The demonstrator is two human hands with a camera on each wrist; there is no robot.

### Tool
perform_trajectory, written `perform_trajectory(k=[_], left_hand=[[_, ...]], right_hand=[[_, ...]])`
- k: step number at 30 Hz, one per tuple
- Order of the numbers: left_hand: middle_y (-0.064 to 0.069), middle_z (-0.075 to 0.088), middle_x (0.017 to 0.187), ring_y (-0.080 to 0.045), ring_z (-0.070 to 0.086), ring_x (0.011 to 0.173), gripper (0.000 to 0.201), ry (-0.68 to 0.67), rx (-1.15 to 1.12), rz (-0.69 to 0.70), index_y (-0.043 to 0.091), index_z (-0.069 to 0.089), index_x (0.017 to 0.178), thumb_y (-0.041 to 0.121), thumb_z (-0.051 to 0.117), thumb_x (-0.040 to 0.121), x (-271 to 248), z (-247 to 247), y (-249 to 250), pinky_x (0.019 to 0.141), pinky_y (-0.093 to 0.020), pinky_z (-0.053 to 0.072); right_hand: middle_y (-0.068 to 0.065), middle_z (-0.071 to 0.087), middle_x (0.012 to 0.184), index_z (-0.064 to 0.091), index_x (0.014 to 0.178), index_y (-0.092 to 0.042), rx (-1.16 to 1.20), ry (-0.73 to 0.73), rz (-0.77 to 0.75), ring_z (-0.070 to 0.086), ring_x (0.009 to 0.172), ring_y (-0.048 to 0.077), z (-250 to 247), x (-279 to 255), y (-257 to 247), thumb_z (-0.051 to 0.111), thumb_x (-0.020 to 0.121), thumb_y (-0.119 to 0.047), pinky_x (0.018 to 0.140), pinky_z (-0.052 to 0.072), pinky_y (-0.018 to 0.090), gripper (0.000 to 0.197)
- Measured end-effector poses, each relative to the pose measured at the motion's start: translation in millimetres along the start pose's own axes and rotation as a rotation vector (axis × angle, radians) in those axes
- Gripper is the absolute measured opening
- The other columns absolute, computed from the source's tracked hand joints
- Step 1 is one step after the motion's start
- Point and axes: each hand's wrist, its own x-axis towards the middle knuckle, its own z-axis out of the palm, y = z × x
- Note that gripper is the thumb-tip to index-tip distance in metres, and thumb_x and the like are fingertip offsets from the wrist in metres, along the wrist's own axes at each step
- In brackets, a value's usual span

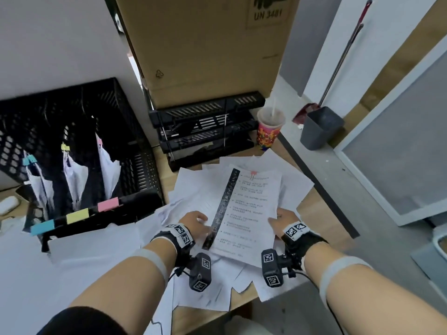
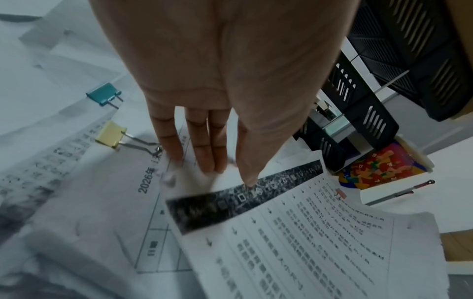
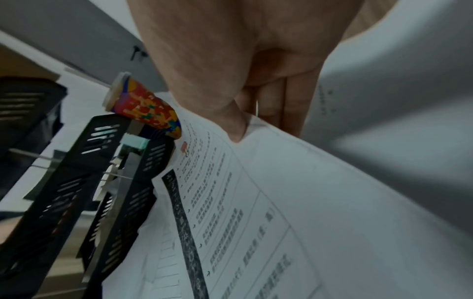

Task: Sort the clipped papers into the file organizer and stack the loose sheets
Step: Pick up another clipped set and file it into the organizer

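While head view hides it, L-wrist shows yellow clip (image 2: 111, 134)

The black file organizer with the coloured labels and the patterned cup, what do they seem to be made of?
The file organizer looks like matte black plastic or coated metal; its walls are a perforated grid, so I cannot tell which. The cup looks like printed paper with a cloudy plastic lid and straw.

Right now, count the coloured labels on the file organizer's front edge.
3 on the file organizer: blue label leftmost, yellow label in the middle, pink label rightmost. None looks hidden.
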Motion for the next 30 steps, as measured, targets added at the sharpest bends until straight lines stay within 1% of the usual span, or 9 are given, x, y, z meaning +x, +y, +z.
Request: perform_trajectory(k=[3,5,8,12,14,17,23,26,30], left_hand=[[-0.008,0.064,0.132,-0.022,0.06,0.121,0.048,-0.009,-0.042,0.006,0.014,0.063,0.126,0.03,0.078,0.083,-8,-11,5,0.103,-0.03,0.047],[-0.009,0.06,0.138,-0.022,0.057,0.126,0.064,0.011,-0.108,-0.002,0.015,0.054,0.137,0.035,0.078,0.082,-15,-19,8,0.104,-0.028,0.044],[-0.01,0.057,0.142,-0.026,0.059,0.126,0.084,0.033,-0.287,0.034,0.016,0.043,0.147,0.045,0.081,0.077,-24,-35,12,0.087,-0.031,0.052],[-0.008,0.076,0.11,-0.026,0.072,0.095,0.042,0.036,-0.555,0.123,0.013,0.07,0.115,0.035,0.079,0.082,-43,-52,3,0.077,-0.037,0.061],[-0.007,0.078,0.106,-0.03,0.073,0.099,0.047,0.032,-0.665,0.085,0.017,0.075,0.108,0.044,0.083,0.07,-48,-57,-15,0.09,-0.051,0.058],[-0.007,0.077,0.109,-0.031,0.072,0.103,0.05,0.051,-0.691,0.073,0.02,0.077,0.102,0.051,0.081,0.063,-42,-63,-58,0.097,-0.054,0.054],[-0.017,0.075,0.108,-0.038,0.072,0.102,0.035,0.193,-0.805,-0.084,0.011,0.073,0.097,0.036,0.079,0.074,-100,-96,-114,0.092,-0.055,0.057],[-0.015,0.078,0.094,-0.037,0.075,0.092,0.028,0.303,-0.866,-0.167,0.008,0.077,0.095,0.026,0.083,0.075,-125,-111,-147,0.084,-0.057,0.059],[-0.017,0.078,0.092,-0.032,0.075,0.082,0.015,0.348,-0.883,-0.211,0.004,0.077,0.092,0.017,0.078,0.084,-153,-128,-184,0.081,-0.051,0.061]], right_hand=[[0.014,0.075,0.096,0.071,0.089,-0.008,0.037,-0.005,0.005,0.07,0.089,0.033,-16,-8,-14,0.056,0.086,-0.017,0.08,0.059,0.041,0.018],[0.008,0.073,0.085,0.069,0.078,-0.014,0.038,-0.046,0.019,0.067,0.076,0.025,-25,-16,-23,0.054,0.09,-0.011,0.064,0.055,0.026,0.019],[0.004,0.064,0.072,0.062,0.067,-0.018,0.065,-0.093,0.007,0.054,0.06,0.017,-32,-24,-34,0.051,0.093,-0.011,0.05,0.04,0.017,0.029],[0.009,0.073,0.095,0.07,0.091,-0.011,-0.026,-0.182,-0.047,0.063,0.083,0.023,-20,-29,-56,0.048,0.087,-0.007,0.066,0.049,0.026,0.023],[0.013,0.07,0.11,0.066,0.108,-0.007,-0.067,-0.218,-0.11,0.062,0.091,0.025,-4,-37,-71,0.053,0.084,-0.006,0.072,0.052,0.029,0.027],[0.004,0.067,0.12,0.061,0.118,-0.009,-0.057,-0.26,-0.206,0.061,0.106,0.024,22,-50,-97,0.06,0.083,-0.007,0.094,0.05,0.034,0.035],[0.002,0.07,0.108,0.068,0.099,-0.019,-0.072,-0.307,-0.275,0.064,0.097,0.022,85,-76,-139,0.059,0.086,-0.007,0.078,0.052,0.027,0.02],[-0.002,0.072,0.107,0.07,0.09,-0.02,-0.11,-0.375,-0.321,0.066,0.102,0.024,120,-86,-155,0.061,0.08,-0.02,0.096,0.053,0.04,0.013],[0.0,0.072,0.109,0.072,0.106,-0.018,-0.192,-0.429,-0.351,0.066,0.102,0.025,164,-101,-173,0.06,0.08,-0.027,0.095,0.053,0.04,0.03]])
